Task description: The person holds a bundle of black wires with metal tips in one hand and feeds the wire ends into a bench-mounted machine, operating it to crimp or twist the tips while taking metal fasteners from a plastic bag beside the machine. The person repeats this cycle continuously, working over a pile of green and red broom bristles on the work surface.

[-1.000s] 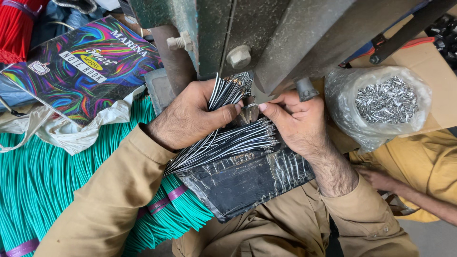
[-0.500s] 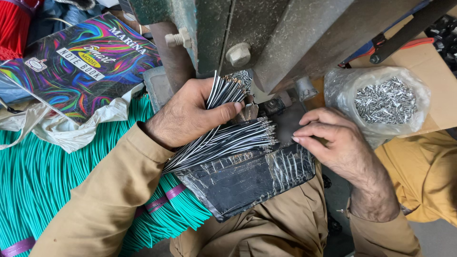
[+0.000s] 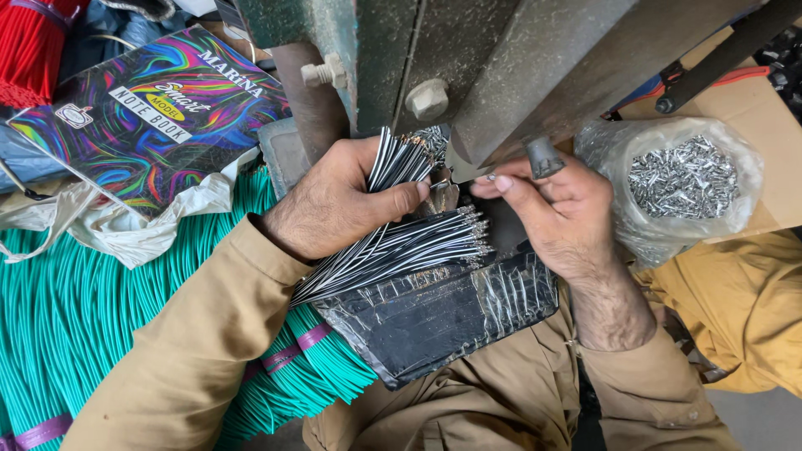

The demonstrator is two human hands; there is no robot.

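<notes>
Thin black-and-white striped wires (image 3: 401,163) with bare metal tips stand bunched in the left hand (image 3: 334,200), fingers closed tight round them under the grey machine (image 3: 501,67) — the right hand (image 3: 555,209) pinches a small metal terminal (image 3: 491,177) just beside them

We are in a small wire-assembly workshop: a heavy grey metal press (image 3: 501,75) looms over us, bundles of teal wires (image 3: 83,334) and red wires (image 3: 38,46) lie heaped, and a plastic bag of metal terminals (image 3: 681,179) sits beside.
</notes>
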